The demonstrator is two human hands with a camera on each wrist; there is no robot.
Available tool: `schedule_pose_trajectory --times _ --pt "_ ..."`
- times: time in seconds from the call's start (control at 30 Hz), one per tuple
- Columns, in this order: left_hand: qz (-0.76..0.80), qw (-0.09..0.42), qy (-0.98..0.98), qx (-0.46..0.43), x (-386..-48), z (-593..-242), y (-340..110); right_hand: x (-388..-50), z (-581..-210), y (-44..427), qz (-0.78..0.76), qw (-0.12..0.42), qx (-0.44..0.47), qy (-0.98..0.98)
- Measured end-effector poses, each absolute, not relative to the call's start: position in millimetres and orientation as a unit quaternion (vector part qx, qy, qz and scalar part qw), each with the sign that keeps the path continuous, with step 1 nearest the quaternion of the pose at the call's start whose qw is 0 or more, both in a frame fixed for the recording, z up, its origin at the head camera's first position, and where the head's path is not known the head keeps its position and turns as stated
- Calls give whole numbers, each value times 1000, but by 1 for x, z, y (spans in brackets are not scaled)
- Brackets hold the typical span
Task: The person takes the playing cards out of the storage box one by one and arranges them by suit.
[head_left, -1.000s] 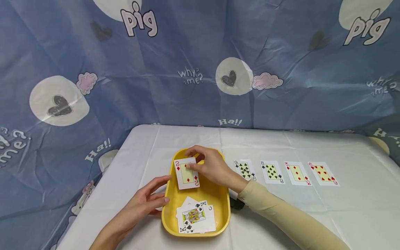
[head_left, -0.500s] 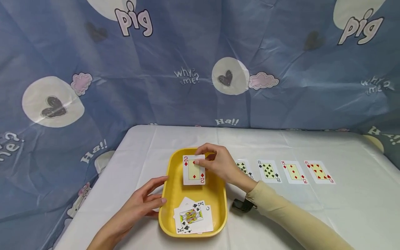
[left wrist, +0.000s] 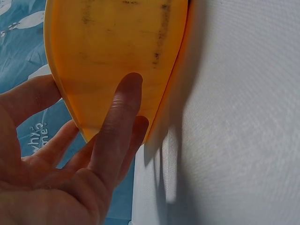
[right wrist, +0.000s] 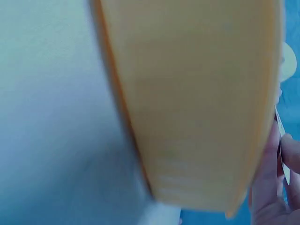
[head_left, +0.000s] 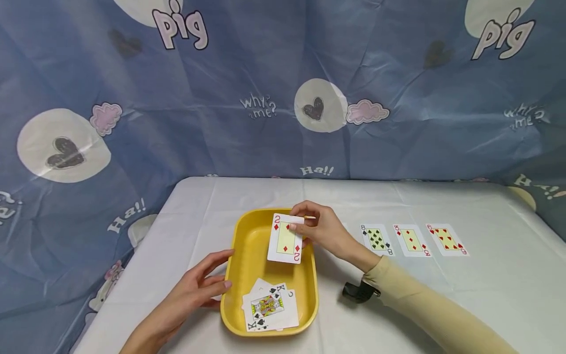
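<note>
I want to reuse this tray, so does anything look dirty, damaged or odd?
Yes: the left wrist view shows dark smudges on the outer wall of the yellow tray, standing out against plain yellow. I see nothing spilled.

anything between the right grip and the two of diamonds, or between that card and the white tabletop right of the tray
The right grip pinches the two of diamonds, nothing visible between. Toward that white tabletop, the yellow tray's right rim and the grip itself intervene.

The tray (head_left: 251, 253) is yellow, the backdrop (head_left: 212, 132) patterned blue.
</note>
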State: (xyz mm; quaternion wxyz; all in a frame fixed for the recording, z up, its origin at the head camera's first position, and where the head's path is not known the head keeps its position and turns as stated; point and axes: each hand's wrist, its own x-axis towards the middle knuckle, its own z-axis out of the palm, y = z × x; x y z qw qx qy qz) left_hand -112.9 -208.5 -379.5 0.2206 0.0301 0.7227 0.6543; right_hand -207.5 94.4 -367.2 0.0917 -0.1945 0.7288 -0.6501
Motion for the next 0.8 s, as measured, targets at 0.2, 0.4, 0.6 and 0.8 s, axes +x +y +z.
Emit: schedule_pose_trajectory --times 0.2,0.4,0.6,0.8 --pt "655 222 721 31 -113 -379 -209 -204 -368 127 -626 116 -204 744" --pt "658 221 719 26 -114 -380 -209 -197 -368 166 -614 128 -201 753" --pt "657 223 720 24 -114 -380 -209 -186 -369 212 -593 141 -220 761" --pt "656 222 721 16 -115 -380 -208 -174 -372 263 -559 146 -221 786"
